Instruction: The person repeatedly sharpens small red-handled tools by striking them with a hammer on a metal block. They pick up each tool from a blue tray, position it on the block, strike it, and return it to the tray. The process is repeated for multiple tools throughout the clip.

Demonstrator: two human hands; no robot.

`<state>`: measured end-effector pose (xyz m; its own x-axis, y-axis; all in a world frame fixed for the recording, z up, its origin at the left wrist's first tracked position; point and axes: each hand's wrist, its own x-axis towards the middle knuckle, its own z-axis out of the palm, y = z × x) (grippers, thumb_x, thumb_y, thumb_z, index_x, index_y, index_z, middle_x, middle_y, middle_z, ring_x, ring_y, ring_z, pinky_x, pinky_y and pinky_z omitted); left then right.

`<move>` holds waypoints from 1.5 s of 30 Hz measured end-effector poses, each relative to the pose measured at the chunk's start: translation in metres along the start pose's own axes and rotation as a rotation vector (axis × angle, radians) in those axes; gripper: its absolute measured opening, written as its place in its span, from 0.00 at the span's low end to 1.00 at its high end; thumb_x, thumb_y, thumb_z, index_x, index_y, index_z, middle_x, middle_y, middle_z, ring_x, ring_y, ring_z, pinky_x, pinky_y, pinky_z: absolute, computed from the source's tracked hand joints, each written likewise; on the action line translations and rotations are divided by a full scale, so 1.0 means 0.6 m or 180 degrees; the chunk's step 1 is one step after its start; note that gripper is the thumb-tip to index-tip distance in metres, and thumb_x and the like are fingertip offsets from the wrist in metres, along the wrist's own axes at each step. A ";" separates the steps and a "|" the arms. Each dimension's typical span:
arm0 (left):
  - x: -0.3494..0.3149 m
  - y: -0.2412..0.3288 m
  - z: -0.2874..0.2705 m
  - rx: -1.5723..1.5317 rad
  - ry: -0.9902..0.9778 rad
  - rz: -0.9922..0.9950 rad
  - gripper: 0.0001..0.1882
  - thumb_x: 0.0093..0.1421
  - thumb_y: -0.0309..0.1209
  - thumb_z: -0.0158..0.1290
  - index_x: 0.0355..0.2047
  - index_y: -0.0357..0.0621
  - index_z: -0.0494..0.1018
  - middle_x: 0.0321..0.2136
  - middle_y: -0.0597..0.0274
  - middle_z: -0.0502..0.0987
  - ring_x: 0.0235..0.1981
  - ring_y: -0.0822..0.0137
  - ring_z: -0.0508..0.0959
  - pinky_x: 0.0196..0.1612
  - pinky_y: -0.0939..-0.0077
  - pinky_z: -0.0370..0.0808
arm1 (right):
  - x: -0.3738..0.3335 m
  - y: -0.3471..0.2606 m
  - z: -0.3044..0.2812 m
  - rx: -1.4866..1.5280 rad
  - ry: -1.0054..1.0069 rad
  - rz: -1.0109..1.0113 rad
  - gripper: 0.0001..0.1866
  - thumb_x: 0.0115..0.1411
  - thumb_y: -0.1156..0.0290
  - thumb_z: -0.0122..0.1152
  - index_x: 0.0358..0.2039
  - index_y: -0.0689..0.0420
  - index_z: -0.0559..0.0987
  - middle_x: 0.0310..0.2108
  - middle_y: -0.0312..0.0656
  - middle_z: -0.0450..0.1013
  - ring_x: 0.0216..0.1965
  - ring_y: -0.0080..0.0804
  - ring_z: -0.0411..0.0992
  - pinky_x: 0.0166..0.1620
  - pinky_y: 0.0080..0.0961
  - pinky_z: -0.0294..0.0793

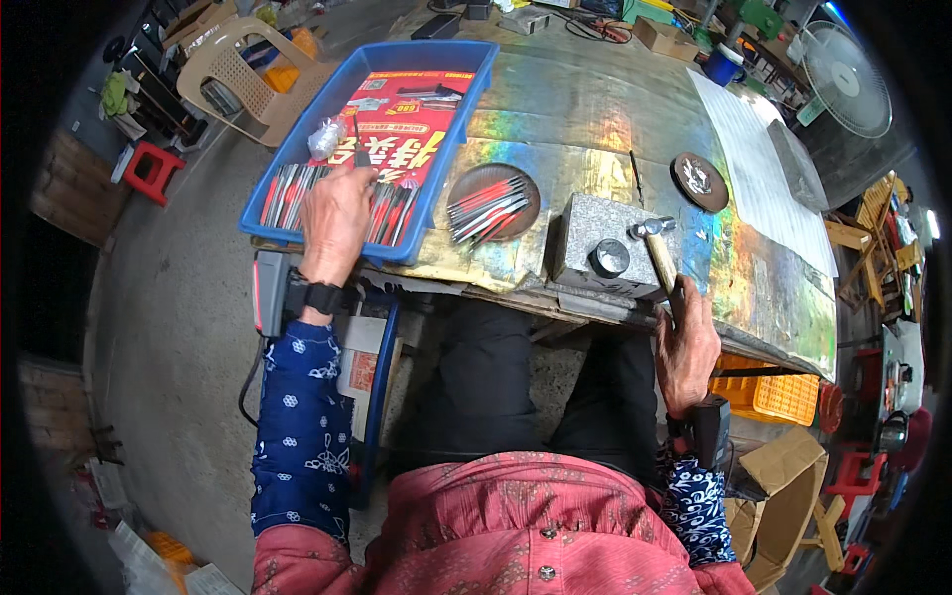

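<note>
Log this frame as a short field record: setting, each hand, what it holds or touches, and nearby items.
setting: worn workbench, person seated at it
left hand: reaching into blue tray, on the red-and-silver metal pieces
right hand: gripping wooden hammer by the handle
hammer head: resting on grey stone block
on block: small metal ring die
beside block: brown dish of similar pieces
farther right: second dark dish

A tray [466, 94] is set at the left end of the workbench [595, 119], and metal pieces [288, 193] are laid along its near side under the left hand [335, 220]. A dish of similar pieces [491, 203] is placed just right of the tray. Further right a stone block [595, 233] is stood at the near edge, with a hammer [656, 248] rested on it, held by the right hand [686, 347]. A small round dish [699, 181] is found behind the block.
</note>
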<state>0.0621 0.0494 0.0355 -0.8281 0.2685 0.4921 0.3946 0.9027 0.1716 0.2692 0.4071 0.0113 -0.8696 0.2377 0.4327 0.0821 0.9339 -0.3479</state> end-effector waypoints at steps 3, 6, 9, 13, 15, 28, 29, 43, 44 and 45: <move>0.005 -0.036 0.014 0.0047 -0.0354 0.0063 0.14 0.54 0.26 0.57 0.42 0.43 0.78 0.35 0.50 0.79 0.36 0.49 0.79 0.39 0.61 0.76 | 0.001 -0.001 -0.001 -0.0099 -0.0067 0.0069 0.25 0.58 0.73 0.58 0.57 0.58 0.67 0.39 0.54 0.68 0.38 0.56 0.71 0.38 0.43 0.72; 0.015 -0.053 0.025 -0.0007 -0.0844 0.0008 0.20 0.53 0.27 0.59 0.49 0.45 0.75 0.39 0.47 0.79 0.41 0.48 0.78 0.43 0.59 0.75 | 0.003 -0.002 -0.001 -0.0111 -0.0067 0.0059 0.25 0.58 0.73 0.59 0.57 0.58 0.67 0.38 0.54 0.68 0.38 0.56 0.71 0.38 0.43 0.72; 0.024 -0.053 0.033 0.0174 -0.1103 -0.0025 0.25 0.52 0.28 0.61 0.52 0.47 0.73 0.43 0.47 0.78 0.44 0.48 0.78 0.45 0.58 0.75 | 0.004 -0.001 -0.002 -0.0107 -0.0073 0.0062 0.25 0.58 0.73 0.59 0.56 0.58 0.67 0.38 0.54 0.69 0.38 0.56 0.71 0.38 0.43 0.72; 0.030 -0.050 0.039 0.0491 -0.1317 -0.0036 0.25 0.51 0.27 0.61 0.51 0.47 0.73 0.41 0.47 0.79 0.44 0.48 0.78 0.44 0.56 0.75 | 0.005 -0.005 0.000 -0.0096 -0.0023 0.0063 0.25 0.58 0.73 0.59 0.56 0.58 0.67 0.38 0.54 0.69 0.38 0.56 0.71 0.38 0.43 0.72; 0.027 -0.055 0.043 0.0373 -0.1095 0.0078 0.21 0.52 0.25 0.58 0.48 0.46 0.73 0.38 0.46 0.79 0.42 0.46 0.78 0.42 0.54 0.75 | 0.006 -0.008 0.000 -0.0096 0.0020 0.0058 0.25 0.57 0.73 0.60 0.56 0.58 0.67 0.38 0.54 0.69 0.37 0.55 0.71 0.38 0.43 0.71; 0.027 -0.084 0.065 0.0002 -0.0928 -0.0037 0.28 0.44 0.23 0.66 0.46 0.44 0.67 0.31 0.41 0.77 0.36 0.42 0.77 0.35 0.53 0.73 | 0.041 0.030 -0.049 0.0216 -0.0113 0.0379 0.13 0.58 0.67 0.61 0.42 0.59 0.77 0.31 0.50 0.71 0.31 0.50 0.72 0.33 0.39 0.71; 0.029 -0.086 0.064 0.0031 -0.0842 0.0085 0.25 0.45 0.22 0.66 0.42 0.41 0.67 0.28 0.42 0.75 0.32 0.45 0.77 0.32 0.55 0.71 | 0.045 0.041 -0.048 0.0241 -0.0147 0.0455 0.12 0.58 0.68 0.61 0.41 0.59 0.77 0.31 0.51 0.71 0.31 0.50 0.72 0.33 0.39 0.71; 0.018 -0.083 0.053 -0.0337 -0.0332 -0.0297 0.09 0.59 0.29 0.54 0.32 0.32 0.71 0.19 0.46 0.73 0.17 0.55 0.74 0.23 0.64 0.68 | 0.127 0.182 0.028 -0.0488 -0.0261 0.0119 0.09 0.54 0.76 0.59 0.38 0.57 0.79 0.33 0.48 0.72 0.34 0.49 0.73 0.37 0.39 0.72; 0.015 -0.079 0.052 -0.0652 -0.0342 -0.0630 0.09 0.61 0.28 0.53 0.33 0.33 0.71 0.19 0.48 0.73 0.16 0.58 0.74 0.22 0.66 0.68 | 0.131 0.186 0.032 -0.0546 -0.0292 0.0060 0.09 0.54 0.76 0.59 0.38 0.56 0.79 0.33 0.48 0.72 0.34 0.50 0.73 0.37 0.40 0.72; 0.015 -0.074 0.050 -0.0760 -0.0336 -0.0815 0.09 0.64 0.30 0.52 0.36 0.35 0.72 0.17 0.56 0.73 0.14 0.71 0.72 0.20 0.73 0.68 | 0.136 0.189 0.037 -0.0559 -0.0310 -0.0100 0.07 0.51 0.78 0.55 0.32 0.60 0.76 0.32 0.50 0.69 0.35 0.52 0.72 0.38 0.42 0.72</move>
<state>0.0253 0.0217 0.0064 -0.9437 0.0885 0.3186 0.2407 0.8445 0.4785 0.1968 0.5268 -0.0112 -0.9154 0.1888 0.3555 0.1305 0.9747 -0.1815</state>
